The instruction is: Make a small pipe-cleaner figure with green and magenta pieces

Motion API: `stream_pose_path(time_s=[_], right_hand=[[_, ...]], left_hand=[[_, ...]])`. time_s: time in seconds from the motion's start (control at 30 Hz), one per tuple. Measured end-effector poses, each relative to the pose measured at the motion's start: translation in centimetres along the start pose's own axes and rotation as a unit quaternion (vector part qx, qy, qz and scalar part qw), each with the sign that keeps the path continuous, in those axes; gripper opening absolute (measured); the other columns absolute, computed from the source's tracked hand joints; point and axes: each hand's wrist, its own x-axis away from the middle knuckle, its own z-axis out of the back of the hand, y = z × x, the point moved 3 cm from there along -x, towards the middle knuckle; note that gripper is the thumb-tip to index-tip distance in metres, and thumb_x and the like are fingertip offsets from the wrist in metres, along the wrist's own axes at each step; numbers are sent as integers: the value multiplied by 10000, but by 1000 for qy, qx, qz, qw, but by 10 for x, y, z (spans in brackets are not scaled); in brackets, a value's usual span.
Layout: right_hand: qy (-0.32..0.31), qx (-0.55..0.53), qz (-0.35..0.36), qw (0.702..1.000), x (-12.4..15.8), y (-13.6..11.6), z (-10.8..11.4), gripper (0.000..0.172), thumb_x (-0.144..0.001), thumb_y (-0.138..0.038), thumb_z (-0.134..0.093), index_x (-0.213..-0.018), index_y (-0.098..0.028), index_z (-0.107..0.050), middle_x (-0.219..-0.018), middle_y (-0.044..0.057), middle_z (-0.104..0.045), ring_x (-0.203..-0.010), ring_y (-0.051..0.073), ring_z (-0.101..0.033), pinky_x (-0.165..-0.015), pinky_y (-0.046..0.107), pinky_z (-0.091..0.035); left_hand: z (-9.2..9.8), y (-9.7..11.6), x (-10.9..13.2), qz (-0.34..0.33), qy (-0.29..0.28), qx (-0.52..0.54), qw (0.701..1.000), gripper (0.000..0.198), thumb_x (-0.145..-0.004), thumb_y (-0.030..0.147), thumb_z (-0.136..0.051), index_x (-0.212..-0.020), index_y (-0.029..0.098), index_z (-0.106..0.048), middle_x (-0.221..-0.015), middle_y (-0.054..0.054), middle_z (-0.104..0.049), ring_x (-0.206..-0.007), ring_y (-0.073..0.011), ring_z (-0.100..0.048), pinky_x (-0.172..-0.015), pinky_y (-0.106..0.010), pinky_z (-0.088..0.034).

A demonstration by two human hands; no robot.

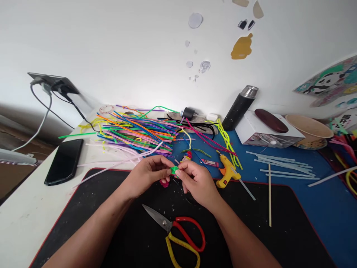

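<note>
Between my left hand and my right hand, a small green piece of pipe cleaner is pinched by the fingertips of both. Its exact shape is mostly covered by the fingers. Just below my left fingers shows a small magenta coil. Behind the hands sits a small red and multicoloured figure, partly hidden. Scissors with one red and one yellow handle lie on the black mat nearer to me. A yellow hot glue gun rests to the right of my right hand.
A pile of coloured pipe cleaners spreads behind my hands. At left lies a phone. Clear glue sticks and a wooden stick lie at right. Along the wall stand a black thermos, a white box and a bowl.
</note>
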Motion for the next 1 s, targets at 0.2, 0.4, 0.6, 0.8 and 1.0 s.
stream_pose_path(time_s=[0.2, 0.4, 0.6, 0.8, 1.0], right_hand=[[3, -84, -20, 996, -2, 6, 2, 196, -1018, -410, -611, -952, -226, -622, -531, -86, -556, -428, 115, -527, -482, 233, -392], [-1, -78, -16, 997, -3, 5, 1, 184, -1017, -393, -613, -950, -223, -634, -515, -86, -552, -430, 113, -526, -489, 230, -399], [-11, -73, -18, 997, -2, 6, 1, 172, -1020, -384, -610, -948, -230, -638, -518, -88, -558, -433, 110, -528, -501, 230, -398], [-26, -60, -19, 998, -1, 6, 1, 191, -1024, -399, -612, -942, -228, -634, -519, -86, -564, -436, 112, -523, -508, 233, -394], [-22, -17, -6, 1000, 0, 3, 1, 166, -1030, -361, -594, -928, -236, -634, -515, -85, -578, -461, 120, -526, -564, 247, -421]], left_hand=[[-6, 2, 5, -84, 13, -60, 995, 317, -846, 322, -850, -1090, 179, -707, -879, -19, -715, -700, -146, -651, -641, -277, -563], [-6, 9, 6, -193, 56, -223, 954, 90, -930, 226, -744, -1018, 207, -735, -930, -29, -743, -834, -181, -704, -751, -297, -582], [-3, 13, 7, -239, 65, -295, 923, 57, -943, 204, -736, -987, 225, -766, -919, -21, -783, -841, -182, -721, -805, -294, -578], [-1, 4, 4, -119, 28, -178, 977, 153, -899, 333, -790, -933, 188, -755, -821, -34, -755, -737, -186, -706, -683, -291, -579], [-5, 3, 3, -77, 26, -114, 990, 251, -895, 414, -788, -939, 175, -723, -811, -26, -725, -714, -163, -664, -644, -268, -540]])
